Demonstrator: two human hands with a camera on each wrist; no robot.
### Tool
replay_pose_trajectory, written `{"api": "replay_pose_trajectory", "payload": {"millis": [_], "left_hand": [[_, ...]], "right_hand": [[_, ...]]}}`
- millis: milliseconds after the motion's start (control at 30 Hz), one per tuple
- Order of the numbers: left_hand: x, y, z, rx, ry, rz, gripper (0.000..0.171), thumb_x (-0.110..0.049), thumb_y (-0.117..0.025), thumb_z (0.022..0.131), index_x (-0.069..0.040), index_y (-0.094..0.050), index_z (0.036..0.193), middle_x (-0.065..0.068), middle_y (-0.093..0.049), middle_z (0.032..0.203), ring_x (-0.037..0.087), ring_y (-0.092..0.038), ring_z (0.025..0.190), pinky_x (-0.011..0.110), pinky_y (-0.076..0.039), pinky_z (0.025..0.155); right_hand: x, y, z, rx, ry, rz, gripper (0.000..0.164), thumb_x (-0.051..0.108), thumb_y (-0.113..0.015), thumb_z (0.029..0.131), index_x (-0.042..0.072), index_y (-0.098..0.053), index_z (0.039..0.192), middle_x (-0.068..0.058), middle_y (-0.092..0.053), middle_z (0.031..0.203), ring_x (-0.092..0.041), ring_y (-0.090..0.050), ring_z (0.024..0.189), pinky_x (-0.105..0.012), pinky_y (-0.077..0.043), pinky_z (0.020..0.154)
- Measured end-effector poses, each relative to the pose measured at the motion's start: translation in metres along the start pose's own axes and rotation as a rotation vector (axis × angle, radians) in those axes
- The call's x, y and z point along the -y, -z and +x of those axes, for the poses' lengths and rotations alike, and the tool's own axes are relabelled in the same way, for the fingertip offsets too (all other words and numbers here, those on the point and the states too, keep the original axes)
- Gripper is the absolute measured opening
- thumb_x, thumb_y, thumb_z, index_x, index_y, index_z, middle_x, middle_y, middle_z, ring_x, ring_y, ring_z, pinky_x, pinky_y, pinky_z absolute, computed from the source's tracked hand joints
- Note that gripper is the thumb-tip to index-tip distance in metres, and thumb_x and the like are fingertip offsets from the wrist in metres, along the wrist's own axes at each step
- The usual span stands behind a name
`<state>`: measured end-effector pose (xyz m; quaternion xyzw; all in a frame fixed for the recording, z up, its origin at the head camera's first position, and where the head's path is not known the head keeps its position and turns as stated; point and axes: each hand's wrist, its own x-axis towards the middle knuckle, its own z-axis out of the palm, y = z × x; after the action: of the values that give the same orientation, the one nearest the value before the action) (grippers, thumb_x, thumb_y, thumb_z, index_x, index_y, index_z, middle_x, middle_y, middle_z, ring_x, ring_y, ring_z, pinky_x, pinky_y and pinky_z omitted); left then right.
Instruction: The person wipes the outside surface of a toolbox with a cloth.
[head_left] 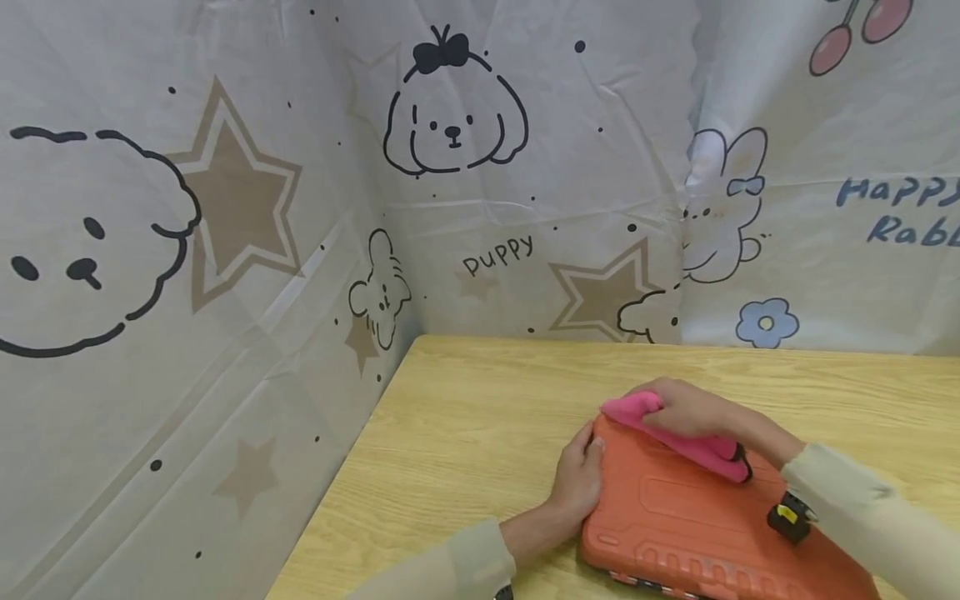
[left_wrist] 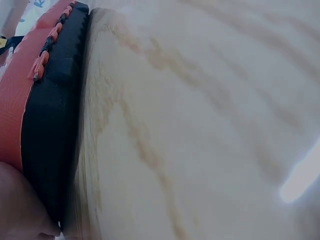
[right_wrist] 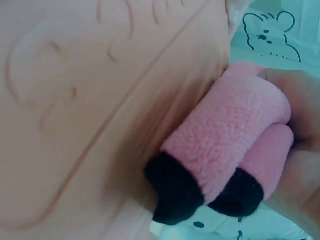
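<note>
An orange plastic case point(head_left: 690, 508) with a black lower half point(left_wrist: 55, 115) lies closed on the table, its hinged edge facing me. My left hand point(head_left: 579, 479) grips the case's left side, thumb near the top corner. In the right wrist view my right hand point(right_wrist: 300, 145) holds a folded pink cloth point(right_wrist: 230, 130) with black edging. In the head view that hand presses the cloth onto the lid near its far left corner, and the cloth trails across the far edge. The left wrist view catches only a bit of my left hand point(left_wrist: 20, 210) beside the case.
The wood-grain table point(head_left: 450, 417) extends to the left of and behind the case. White printed curtains point(head_left: 480, 208) with cartoon animals and stars hang along its left and far sides. A black wrist camera point(head_left: 790, 518) sits under my right forearm, over the lid.
</note>
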<state>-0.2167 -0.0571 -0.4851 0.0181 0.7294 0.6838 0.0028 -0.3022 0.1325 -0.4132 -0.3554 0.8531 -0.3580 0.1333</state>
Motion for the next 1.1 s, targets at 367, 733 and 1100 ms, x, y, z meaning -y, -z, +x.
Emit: {"api": "replay_pose_trajectory", "payload": {"millis": [367,733,1100], "left_hand": [[0.001,0.000,0.000,-0.054,0.042,-0.030,0.048,-0.015,-0.042,0.108,0.007,-0.036,0.150,0.017,-0.042,0.151,0.030,-0.039,0.139,0.047,-0.031,0.114],[0.000,0.000,0.001,-0.047,0.058,-0.046,0.049,-0.015,-0.041,0.108,0.005,-0.033,0.152,0.015,-0.042,0.152,0.029,-0.038,0.140,0.047,-0.032,0.114],[0.002,-0.002,-0.001,-0.045,0.033,-0.063,0.048,-0.014,-0.042,0.108,0.003,-0.034,0.152,0.016,-0.042,0.152,0.030,-0.039,0.139,0.046,-0.033,0.113]], "right_hand": [[-0.014,0.014,-0.021,-0.022,-0.034,-0.077,0.035,-0.005,-0.058,0.086,0.004,-0.067,0.119,0.003,-0.058,0.088,-0.019,-0.053,0.085,-0.030,-0.042,0.069],[-0.026,0.026,-0.038,0.014,-0.031,-0.114,0.034,-0.007,-0.058,0.088,0.003,-0.067,0.119,0.003,-0.056,0.084,-0.016,-0.053,0.080,-0.026,-0.042,0.064],[-0.024,0.034,-0.049,0.027,-0.070,-0.148,0.039,-0.007,-0.059,0.085,-0.002,-0.064,0.123,0.003,-0.053,0.085,-0.018,-0.051,0.081,-0.028,-0.040,0.063]]}}
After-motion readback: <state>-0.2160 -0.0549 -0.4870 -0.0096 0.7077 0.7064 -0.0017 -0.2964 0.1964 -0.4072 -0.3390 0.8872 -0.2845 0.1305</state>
